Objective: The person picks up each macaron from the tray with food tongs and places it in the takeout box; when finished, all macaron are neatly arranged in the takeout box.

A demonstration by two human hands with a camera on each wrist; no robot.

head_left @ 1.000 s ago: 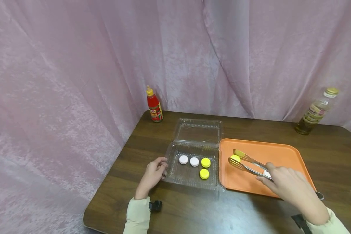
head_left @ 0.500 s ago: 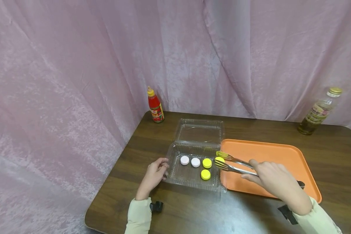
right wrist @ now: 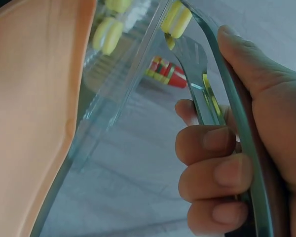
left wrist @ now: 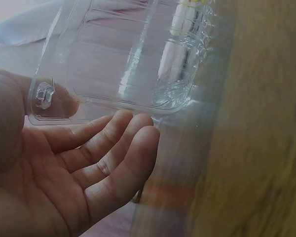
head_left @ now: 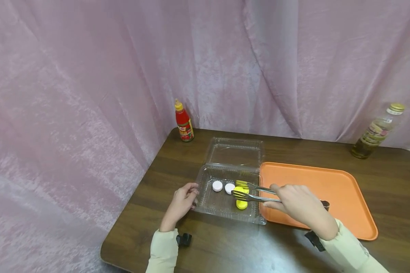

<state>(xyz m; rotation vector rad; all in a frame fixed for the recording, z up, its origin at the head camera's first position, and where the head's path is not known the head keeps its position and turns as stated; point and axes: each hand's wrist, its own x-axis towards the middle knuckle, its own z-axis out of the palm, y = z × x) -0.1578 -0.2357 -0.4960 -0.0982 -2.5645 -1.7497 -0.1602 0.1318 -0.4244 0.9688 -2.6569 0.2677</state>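
Observation:
My left hand (head_left: pixel 182 204) pinches the near left rim of a clear plastic container (head_left: pixel 205 201), thumb and fingers on either side of its edge (left wrist: pixel 79 116). The lid half lies open behind. My right hand (head_left: pixel 298 203) grips metal tongs (head_left: pixel 259 198), fingers curled round both arms. Between the tong tips is a yellow macaron (right wrist: pixel 176 19), raised over the container. Beneath it lie two more yellow macarons (head_left: pixel 241 205), one partly hidden by the tongs. Two white macarons (head_left: pixel 217 185) sit to their left inside the container.
An orange tray (head_left: pixel 328 185) stands right of the container, partly covered by my right hand. A red sauce bottle (head_left: pixel 184 125) is at the back left. An oil bottle (head_left: pixel 374 134) stands at the back right. A pink curtain (head_left: pixel 225 76) hangs behind the table.
My right hand has moved left with the tongs, which took the yellow macaron from the tray and carried it over the container. My left hand has stayed on the rim.

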